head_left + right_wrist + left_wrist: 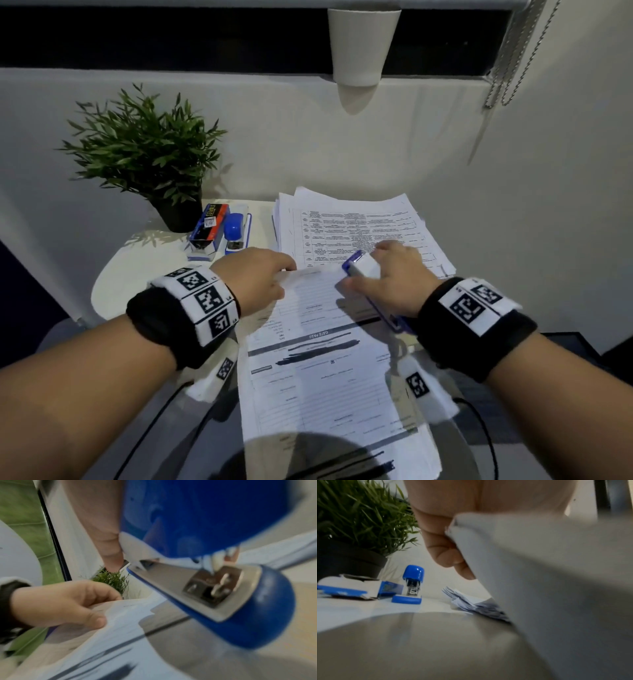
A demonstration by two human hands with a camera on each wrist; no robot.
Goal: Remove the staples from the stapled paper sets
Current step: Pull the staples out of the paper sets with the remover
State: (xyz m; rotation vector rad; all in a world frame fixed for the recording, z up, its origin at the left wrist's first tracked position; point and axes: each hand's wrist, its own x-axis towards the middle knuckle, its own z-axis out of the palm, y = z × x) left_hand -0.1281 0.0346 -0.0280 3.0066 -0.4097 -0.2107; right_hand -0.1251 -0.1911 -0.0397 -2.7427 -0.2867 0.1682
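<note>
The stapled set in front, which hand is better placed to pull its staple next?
Right. The right hand already holds the blue stapler at the set's top edge, while the left hand pinches that corner, probably steadying it.

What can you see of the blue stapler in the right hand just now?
The stapler is glossy blue plastic with a white top and a silvery metal base plate carrying the anvil. Its arms stand apart. The right hand grips it from above, its front end at the top edge of the paper set, whose corner the left hand pinches. No staple is discernible.
</note>
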